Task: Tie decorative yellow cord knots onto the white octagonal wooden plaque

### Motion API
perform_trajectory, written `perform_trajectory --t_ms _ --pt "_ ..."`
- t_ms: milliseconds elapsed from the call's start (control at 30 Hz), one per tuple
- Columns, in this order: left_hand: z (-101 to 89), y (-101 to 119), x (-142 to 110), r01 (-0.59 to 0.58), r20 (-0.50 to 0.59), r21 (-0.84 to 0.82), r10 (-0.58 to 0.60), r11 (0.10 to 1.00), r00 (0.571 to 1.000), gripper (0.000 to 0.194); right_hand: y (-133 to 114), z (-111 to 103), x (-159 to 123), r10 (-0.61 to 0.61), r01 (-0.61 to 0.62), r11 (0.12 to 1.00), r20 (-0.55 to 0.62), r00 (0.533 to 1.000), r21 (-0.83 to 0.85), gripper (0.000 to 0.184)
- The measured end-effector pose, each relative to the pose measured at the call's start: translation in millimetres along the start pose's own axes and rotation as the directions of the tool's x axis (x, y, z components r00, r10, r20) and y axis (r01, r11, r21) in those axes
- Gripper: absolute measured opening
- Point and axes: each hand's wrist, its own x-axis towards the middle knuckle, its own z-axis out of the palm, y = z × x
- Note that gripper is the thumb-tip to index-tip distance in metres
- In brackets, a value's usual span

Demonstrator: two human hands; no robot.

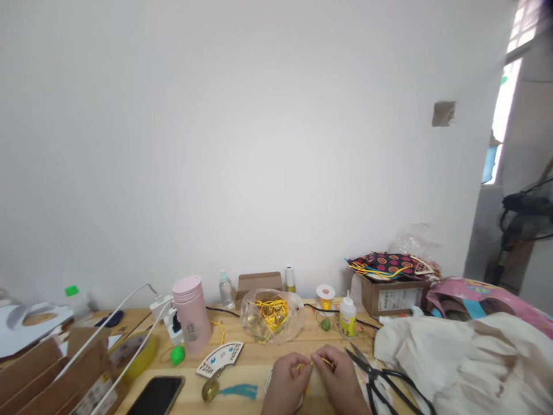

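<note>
My left hand (285, 385) and my right hand (339, 380) sit close together at the bottom middle of the view, their fingertips pinching a short yellow cord (318, 362). Whatever else they hold is hidden by the fingers. Left of my left hand lie a fan-shaped cut-out wooden piece (219, 358) and a teal tassel (239, 392) with a gold bead (210, 392). Right of my right hand lie black-handled scissors (380, 374), their blades pointing up and left.
On the wooden table (254, 366) stand a plastic bag of yellow cord (272, 316), a glue bottle (348, 317), a yellow cord spool (325, 297) and a pink flask (192, 314). A phone (156, 395) lies front left, a cardboard box (43, 374) left, white cloth (462, 357) right.
</note>
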Motion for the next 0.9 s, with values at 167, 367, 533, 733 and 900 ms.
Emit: perform_trajectory --t_ms 167,367,533,733,900 --pt "1.8 5 0 0.022 -0.003 0.014 -0.022 1.000 1.000 0.021 -2 0 -2 0.012 -0.015 0.998 -0.039 0.999 -0.057 0.026" --pt "2.8 7 -3 0.028 0.023 0.023 -0.029 0.999 0.999 0.019 7 -2 4 0.039 -0.040 0.999 -0.115 0.993 -0.007 0.029" --pt "0.4 3 -2 0.034 -0.020 0.020 -0.034 0.999 0.999 0.021 8 -5 5 0.057 -0.047 0.991 -0.079 0.995 0.129 0.029" --pt "-4.0 9 -3 -0.041 -0.006 0.018 0.041 0.999 0.999 0.022 -6 -3 -2 -0.114 0.109 0.991 0.057 0.992 0.076 0.024" --pt "-4.9 13 -4 -0.020 -0.011 0.000 0.020 1.000 1.000 0.022 -5 -3 -1 -0.094 0.095 0.995 0.091 0.991 -0.016 0.027"
